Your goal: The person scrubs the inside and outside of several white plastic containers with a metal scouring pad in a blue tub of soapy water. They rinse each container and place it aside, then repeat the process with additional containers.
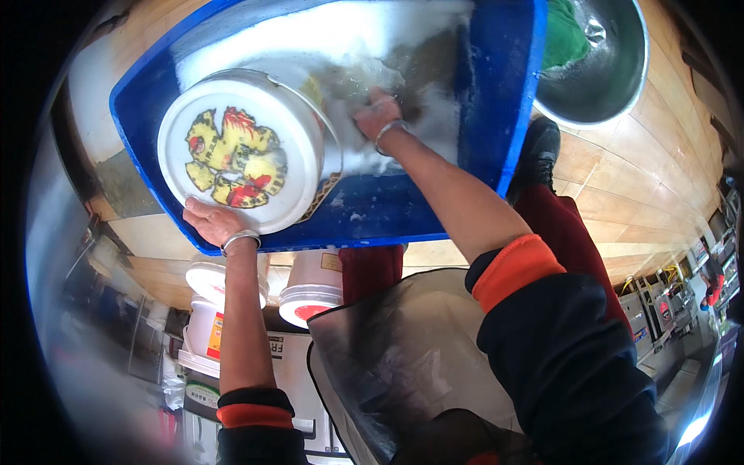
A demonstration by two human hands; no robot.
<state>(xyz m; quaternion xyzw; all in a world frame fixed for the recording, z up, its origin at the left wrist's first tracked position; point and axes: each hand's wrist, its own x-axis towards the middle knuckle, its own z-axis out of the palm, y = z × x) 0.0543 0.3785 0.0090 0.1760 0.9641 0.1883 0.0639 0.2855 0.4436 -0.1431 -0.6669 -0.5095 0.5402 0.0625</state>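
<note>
Between left hand (211, 222) — spread against its edge — and right hand (380, 118), grip unclear, lies a white bucket (242, 153).

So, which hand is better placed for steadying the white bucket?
Probably the left hand: it touches the white bucket at its edge, while the right hand is apart, at the water in the blue tub.

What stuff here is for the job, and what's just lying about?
In use:
- white bucket, left hand on it
- blue tub
- water, right hand in it

Probably just about:
- metal bowl
- green cloth
- other buckets
</note>
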